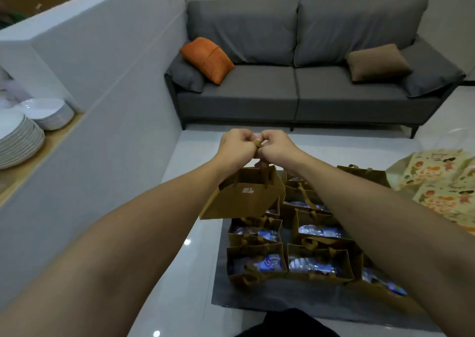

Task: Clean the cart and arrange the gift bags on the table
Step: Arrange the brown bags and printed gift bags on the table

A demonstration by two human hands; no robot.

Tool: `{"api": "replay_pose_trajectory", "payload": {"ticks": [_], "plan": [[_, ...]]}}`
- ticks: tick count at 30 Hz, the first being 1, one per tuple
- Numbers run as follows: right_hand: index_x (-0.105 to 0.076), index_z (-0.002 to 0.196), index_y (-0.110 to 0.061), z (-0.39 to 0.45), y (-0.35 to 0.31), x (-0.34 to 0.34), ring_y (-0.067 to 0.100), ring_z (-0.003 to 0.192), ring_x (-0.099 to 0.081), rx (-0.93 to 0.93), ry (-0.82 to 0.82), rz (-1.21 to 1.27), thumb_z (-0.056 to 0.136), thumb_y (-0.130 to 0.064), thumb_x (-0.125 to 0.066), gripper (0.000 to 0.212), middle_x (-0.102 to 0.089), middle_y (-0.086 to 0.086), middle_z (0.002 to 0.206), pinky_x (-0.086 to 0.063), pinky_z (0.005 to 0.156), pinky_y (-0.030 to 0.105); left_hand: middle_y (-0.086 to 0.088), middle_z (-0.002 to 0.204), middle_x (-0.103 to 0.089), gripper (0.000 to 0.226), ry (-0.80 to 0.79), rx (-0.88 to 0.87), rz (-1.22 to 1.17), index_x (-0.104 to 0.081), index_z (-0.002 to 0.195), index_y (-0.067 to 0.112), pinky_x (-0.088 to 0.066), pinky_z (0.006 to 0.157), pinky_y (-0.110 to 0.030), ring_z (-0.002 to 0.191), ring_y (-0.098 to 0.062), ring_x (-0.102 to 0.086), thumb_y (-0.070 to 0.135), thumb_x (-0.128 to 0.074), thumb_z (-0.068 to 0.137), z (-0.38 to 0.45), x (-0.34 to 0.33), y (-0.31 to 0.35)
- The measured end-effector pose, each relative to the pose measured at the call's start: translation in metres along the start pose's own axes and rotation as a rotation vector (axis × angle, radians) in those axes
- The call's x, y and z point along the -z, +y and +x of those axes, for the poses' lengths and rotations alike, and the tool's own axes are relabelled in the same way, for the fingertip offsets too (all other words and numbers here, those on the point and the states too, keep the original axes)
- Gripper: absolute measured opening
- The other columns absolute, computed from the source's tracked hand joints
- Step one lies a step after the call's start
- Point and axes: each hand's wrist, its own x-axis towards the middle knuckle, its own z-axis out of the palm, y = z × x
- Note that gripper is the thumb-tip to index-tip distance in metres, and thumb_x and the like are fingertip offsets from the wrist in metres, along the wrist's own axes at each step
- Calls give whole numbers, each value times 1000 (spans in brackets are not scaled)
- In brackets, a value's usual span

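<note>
Head view shows my left hand point(235, 144) and right hand point(273, 145) both clenched on the handles of one brown gift bag point(244, 198), lifted above the far-left of the cluster. I judge this early: the other gift bags point(318, 257) sit on the grey cart point(257, 302), no table visible.
</note>
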Motion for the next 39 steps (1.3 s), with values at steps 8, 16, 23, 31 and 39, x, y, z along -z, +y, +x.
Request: {"api": "replay_pose_trajectory", "payload": {"ticks": [8, 16, 23, 31, 39], "plan": [[-67, 71, -14, 58, 17, 7, 22, 73, -65, -48, -54, -472, 75, -22, -80, 16, -64, 8, 74, -58, 61, 39, 3, 108, -63, 43, -38, 91, 95, -57, 113, 22, -54, 75, -29, 95, -17, -60, 30, -84, 80, 62, -14, -32], [-66, 72, -3, 70, 86, 22, 30, 75, -65, -225, 35, -447, 75, 1, -59, 9, -65, 14, 76, -59, 63, 42, -6, 107, -68, 22, -413, 252, 501, -67, 106, 18, -53, 78, -34, 96, -23, -62, 22, -71, 85, 68, -75, -116], [-42, 53, -15, 64, 132, 21, 17, 55, -44, -263, 93, -404, 76, 3, -57, 32, -43, 0, 55, -29, 48, 26, -3, 106, -65, 22, -685, 344, 581, -69, 108, 16, -48, 85, -32, 99, -24, -59, 34, -62, 97, 20, -128, -194], [-41, 58, -27, 69, 148, -4, 18, 68, -52, -149, 121, -427, 83, -6, -59, 38, -47, -6, 61, -44, 64, 28, -1, 101, -66, 23, -680, 456, 586, -61, 113, 23, -49, 80, -33, 88, -21, -60, 41, -54, 100, 8, -172, -251], [-41, 55, -25, 81, 159, 1, 9, 56, -43, -135, 151, -376, 81, -4, -56, 37, -44, -5, 57, -33, 54, 25, 0, 110, -68, 47, -530, 735, 211, -61, 117, 24, -53, 64, -24, 90, -17, -65, 51, -77, 82, 21, -201, -254]]}}
